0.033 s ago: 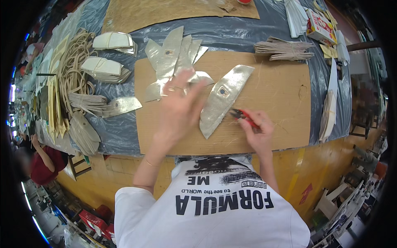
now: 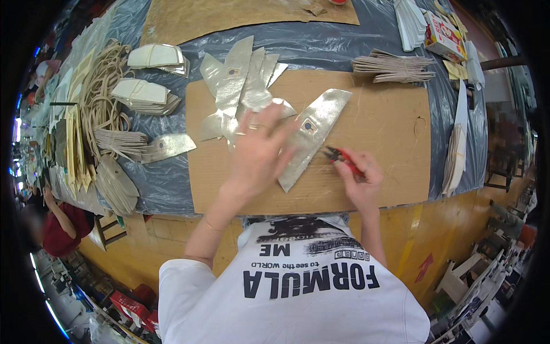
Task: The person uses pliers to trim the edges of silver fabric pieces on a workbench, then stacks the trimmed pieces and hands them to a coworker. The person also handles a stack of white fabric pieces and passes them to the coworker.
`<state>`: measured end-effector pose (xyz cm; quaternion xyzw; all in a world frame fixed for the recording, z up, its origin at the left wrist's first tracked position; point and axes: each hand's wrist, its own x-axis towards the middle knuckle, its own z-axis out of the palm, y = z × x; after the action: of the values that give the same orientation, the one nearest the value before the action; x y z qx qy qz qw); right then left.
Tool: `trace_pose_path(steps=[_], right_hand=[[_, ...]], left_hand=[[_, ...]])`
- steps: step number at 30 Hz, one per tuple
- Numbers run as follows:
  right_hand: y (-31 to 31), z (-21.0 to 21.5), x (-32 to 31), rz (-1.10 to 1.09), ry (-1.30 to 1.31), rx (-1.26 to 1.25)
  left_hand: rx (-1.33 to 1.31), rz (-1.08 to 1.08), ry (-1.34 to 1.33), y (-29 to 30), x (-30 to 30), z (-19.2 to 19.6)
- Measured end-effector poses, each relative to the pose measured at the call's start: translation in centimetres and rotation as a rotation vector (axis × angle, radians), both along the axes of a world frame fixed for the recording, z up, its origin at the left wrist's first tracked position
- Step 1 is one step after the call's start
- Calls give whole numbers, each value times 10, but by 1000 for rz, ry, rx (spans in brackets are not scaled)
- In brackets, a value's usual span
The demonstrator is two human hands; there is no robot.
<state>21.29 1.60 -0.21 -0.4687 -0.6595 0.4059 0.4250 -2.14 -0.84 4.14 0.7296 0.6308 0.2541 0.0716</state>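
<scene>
White cloth is filling the near side: the person's shirt [image 2: 292,286], with dark printing across it. Just beyond, the right hand [image 2: 365,176] is curling its fingers closed around red clippers [image 2: 350,163], whose dark tips are pointing left. Compared with the earlier frame, this hand is sitting slightly farther right, and the tips are now standing a little apart from the silver piece [image 2: 317,133]. The left hand [image 2: 258,153], blurring, is reaching farther right than before, its fingers spreading wide over the piece's left side; I cannot tell whether they are touching it, but no grip is showing.

The piece is lying on the cardboard [image 2: 395,137] between the hands, almost where it was, slanting away toward the right. It is looking long and flat, with a pointed near end, a shiny crinkled face and a rough right edge. A small square patch with a dark mark is sitting near its middle.

Farther off, more silver pieces [image 2: 236,83] are overlapping in a fanned pile. Past the cardboard, grey plastic [image 2: 321,46] is covering the table, and a brown sheet [image 2: 240,20] is lying farthest away.
</scene>
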Motion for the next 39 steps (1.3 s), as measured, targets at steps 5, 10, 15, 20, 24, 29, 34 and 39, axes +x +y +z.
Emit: trace_pose_path(steps=[5, 10, 15, 20, 24, 29, 34, 39], right_hand=[[17, 4, 4, -48, -157, 66], [23, 2, -5, 26, -360, 174], [21, -4, -10, 44, -358, 145], [25, -9, -14, 44, -321, 171], [24, -7, -15, 40, -289, 192], [20, -4, -19, 19, -300, 170], [16, -4, -20, 23, -439, 212], [14, -7, -16, -91, -98, 1]], left_hand=[[8, -25, -93, 6, 38, -32], [42, 51, -130, -7, 43, -41], [43, 70, -258, -18, 46, -49], [67, 72, -306, -14, 46, -48], [1, 166, -575, -11, 46, -44], [17, 173, -540, -9, 47, -42], [23, 170, -511, -14, 52, -45], [26, 257, -831, -14, 43, -45]])
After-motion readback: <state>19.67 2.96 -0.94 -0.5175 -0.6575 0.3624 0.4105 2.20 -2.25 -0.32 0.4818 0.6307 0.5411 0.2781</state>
